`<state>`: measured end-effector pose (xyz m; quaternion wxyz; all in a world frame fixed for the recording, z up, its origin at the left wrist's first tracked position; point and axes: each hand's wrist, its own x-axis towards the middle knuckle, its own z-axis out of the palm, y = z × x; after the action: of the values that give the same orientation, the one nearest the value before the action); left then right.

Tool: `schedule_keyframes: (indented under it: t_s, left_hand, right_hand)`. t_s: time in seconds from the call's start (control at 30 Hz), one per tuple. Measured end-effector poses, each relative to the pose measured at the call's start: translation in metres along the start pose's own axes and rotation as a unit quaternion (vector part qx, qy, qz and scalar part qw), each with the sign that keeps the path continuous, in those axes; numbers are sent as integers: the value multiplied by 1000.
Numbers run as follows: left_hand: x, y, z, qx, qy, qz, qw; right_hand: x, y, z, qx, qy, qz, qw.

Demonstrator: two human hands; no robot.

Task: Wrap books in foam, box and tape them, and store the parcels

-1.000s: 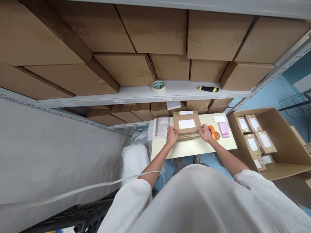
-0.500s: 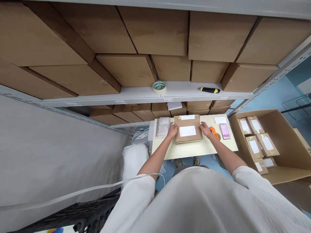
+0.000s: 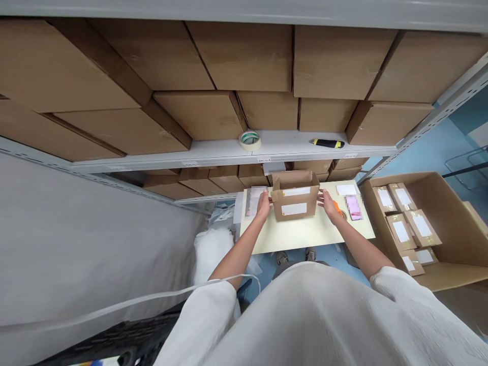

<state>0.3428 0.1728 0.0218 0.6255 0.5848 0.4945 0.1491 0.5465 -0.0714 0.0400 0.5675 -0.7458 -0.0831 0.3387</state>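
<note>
A small cardboard box with two white labels on its front stands on the pale yellow tabletop, its top open and its walls squared up. My left hand lies against the box's left side. On the right side, the fingers of my right hand are slightly spread and touch the wall, so the box is held between both hands. An orange tape dispenser is just right of my right hand, partly hidden by it. Clear plastic bags lie left of my left hand.
A phone and a white label sheet lie at the table's right. A large carton beside it holds several labelled small boxes. Overhead, a shelf bears a tape roll, a utility knife and several cartons.
The flat, folded cardboard has been opened into an upright box with its top open. My hands have moved slightly apart along its sides.
</note>
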Motion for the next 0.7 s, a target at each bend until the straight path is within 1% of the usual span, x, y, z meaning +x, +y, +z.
schedule_keyframes:
  t_s: [0.1,0.23,0.3,0.33,0.37,0.43,0.5,0.53,0.57,0.6,0.63,0.7]
  left_hand:
    - [-6,-10,-6,27,-10,-10,1000]
    - [-10,-23,-10,60,-45,-30,997]
    - [-11,-24,-10,87,-44,-13,995]
    - [-12,-24,-10,109,-33,11,993]
    - [-12,-21,-9,134,-19,47,990]
    - [-13,-14,-7,186,-2,141,972]
    - [-16,-4,-3,225,-21,231,946]
    - [-17,2,0,241,-43,263,933]
    - [-18,7,3,255,-69,284,922]
    - [-20,12,7,268,-96,298,911]
    - [-21,16,10,283,-121,304,902]
    - [-25,20,16,314,-165,310,882]
  right_hand:
    - [0,14,-6,-9,-16,23,1000]
    - [0,31,-15,-59,-40,35,997]
    - [1,33,-19,-80,-43,32,995]
    - [2,32,-21,-93,-37,23,995]
    - [3,29,-23,-108,-24,5,994]
    - [4,19,-24,-149,25,-65,986]
    - [6,5,-22,-193,70,-163,965]
    - [7,-3,-20,-210,75,-209,952]
    - [7,-10,-17,-226,65,-248,940]
    - [8,-17,-14,-243,40,-278,929]
    - [9,-22,-11,-262,6,-298,918]
    - [9,-28,-8,-314,-55,-314,894]
